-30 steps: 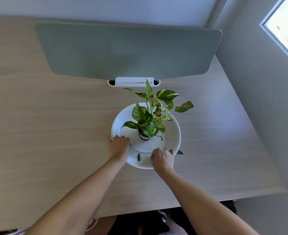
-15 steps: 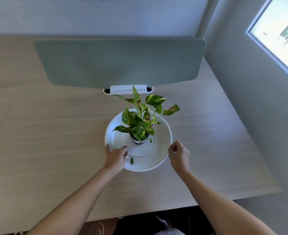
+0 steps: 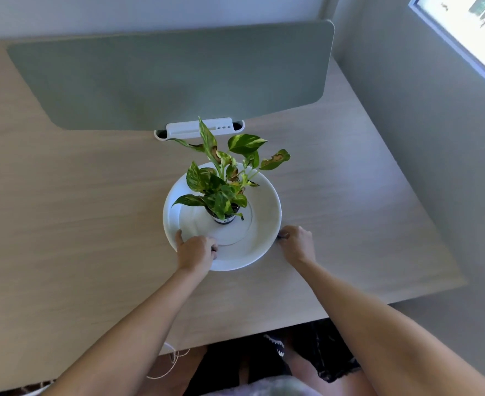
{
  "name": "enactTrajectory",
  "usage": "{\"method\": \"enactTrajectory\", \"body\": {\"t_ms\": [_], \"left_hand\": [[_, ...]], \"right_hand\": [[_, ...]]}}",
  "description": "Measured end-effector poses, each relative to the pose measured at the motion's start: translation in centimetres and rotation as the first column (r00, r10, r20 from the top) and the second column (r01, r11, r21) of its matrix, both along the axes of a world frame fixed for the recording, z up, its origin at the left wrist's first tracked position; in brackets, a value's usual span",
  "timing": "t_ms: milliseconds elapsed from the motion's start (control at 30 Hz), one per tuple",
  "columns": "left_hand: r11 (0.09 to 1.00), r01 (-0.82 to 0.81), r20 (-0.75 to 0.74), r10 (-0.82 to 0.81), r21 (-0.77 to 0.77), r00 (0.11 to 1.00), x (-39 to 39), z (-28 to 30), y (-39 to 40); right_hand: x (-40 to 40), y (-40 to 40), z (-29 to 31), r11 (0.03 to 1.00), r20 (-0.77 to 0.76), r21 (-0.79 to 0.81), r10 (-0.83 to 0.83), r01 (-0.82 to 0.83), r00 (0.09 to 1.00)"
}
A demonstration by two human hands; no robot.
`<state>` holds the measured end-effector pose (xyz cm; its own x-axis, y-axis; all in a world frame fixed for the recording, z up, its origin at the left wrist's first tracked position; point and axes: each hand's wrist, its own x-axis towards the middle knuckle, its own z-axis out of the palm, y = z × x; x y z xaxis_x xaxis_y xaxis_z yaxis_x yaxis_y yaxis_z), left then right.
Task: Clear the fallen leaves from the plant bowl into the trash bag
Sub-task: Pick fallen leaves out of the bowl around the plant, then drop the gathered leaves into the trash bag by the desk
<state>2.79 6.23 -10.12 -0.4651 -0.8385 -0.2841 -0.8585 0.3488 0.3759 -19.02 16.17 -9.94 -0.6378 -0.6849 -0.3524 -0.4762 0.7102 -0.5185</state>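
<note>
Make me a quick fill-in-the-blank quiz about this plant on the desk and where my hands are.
1. The potted plant stands inside a white ____.
2. The left hand rests on the bowl's near ____.
3. The right hand is on the desk, just ____ the bowl.
4. Behind the plant stands a grey-green ____ across the desk.

Missing words: bowl; rim; outside; divider panel

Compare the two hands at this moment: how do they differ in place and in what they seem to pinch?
The left hand lies inside the white bowl on its near left rim; the right hand is on the table just outside the right rim. The left hand's fingertips close on something dark inside the bowl; the right hand's pinch a small dark bit beside it. Both are curled, knuckles up.
</note>
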Motion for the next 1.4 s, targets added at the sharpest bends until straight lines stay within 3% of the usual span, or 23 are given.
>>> {"method": "enactTrajectory", "body": {"t_ms": [100, 233, 367, 533, 633, 733, 833, 933, 1067, 1200, 1300, 1400], "left_hand": [[0.996, -0.032, -0.007, 0.033, 0.086, 0.999, -0.3, 0.3, -0.1], [0.998, 0.019, 0.085, -0.013, -0.067, 0.996, 0.3, -0.1, -0.7], [0.996, 0.064, 0.036, -0.062, -0.063, 0.997, 0.4, 0.2, -0.8], [0.99, 0.12, -0.039, -0.117, 0.075, 0.992, 0.3, 0.8, -1.3], [0.976, -0.052, -0.206, 0.097, 0.211, 0.974, 0.5, 2.3, -1.9], [0.905, -0.229, -0.372, 0.363, 0.359, 0.854, 0.1, 4.6, -1.8], [0.832, -0.221, -0.498, 0.494, 0.508, 0.713, -1.7, 6.9, 0.4], [0.783, -0.104, -0.549, 0.518, 0.613, 0.656, -5.9, 8.5, 5.5], [0.728, 0.091, -0.548, 0.421, 0.679, 0.723, -13.5, 8.5, 15.0], [0.607, 0.241, -0.481, 0.27, 0.757, 0.834, -19.5, 5.7, 23.2], [0.552, 0.222, -0.381, 0.191, 0.804, 0.904, -22.8, 3.1, 27.8], [0.526, 0.104, -0.236, 0.19, 0.844, 0.953, -24.7, -0.5, 30.7]], "right_hand": [[0.0, -0.1, -0.2, 1.0, -0.01, 0.019, -0.008, 0.009, 1.0], [0.0, 1.2, -0.1, 0.995, 0.011, -0.012, -0.096, 0.096, 0.995], [-0.3, 3.9, 0.4, 0.981, 0.009, -0.027, -0.189, 0.19, 0.982], [-1.0, 6.8, 1.2, 0.967, 0.02, -0.047, -0.251, 0.252, 0.968], [-2.0, 8.5, 1.9, 0.964, 0.036, -0.08, -0.252, 0.254, 0.967], [-3.5, 10.4, 2.9, 0.964, 0.054, -0.107, -0.237, 0.242, 0.97], [-5.3, 12.9, 3.8, 0.964, 0.058, -0.13, -0.227, 0.233, 0.972], [-7.3, 16.5, 4.1, 0.967, 0.066, -0.114, -0.22, 0.227, 0.973], [-10.5, 22.8, 3.6, 0.936, 0.134, -0.084, -0.33, 0.342, 0.935], [-12.7, 29.4, 2.8, 0.879, 0.188, -0.041, -0.461, 0.476, 0.867], [-13.5, 33.2, 0.7, 0.823, 0.25, 0.032, -0.556, 0.567, 0.793], [-13.1, 35.4, -2.3, 0.791, 0.286, 0.101, -0.603, 0.603, 0.744]]}}
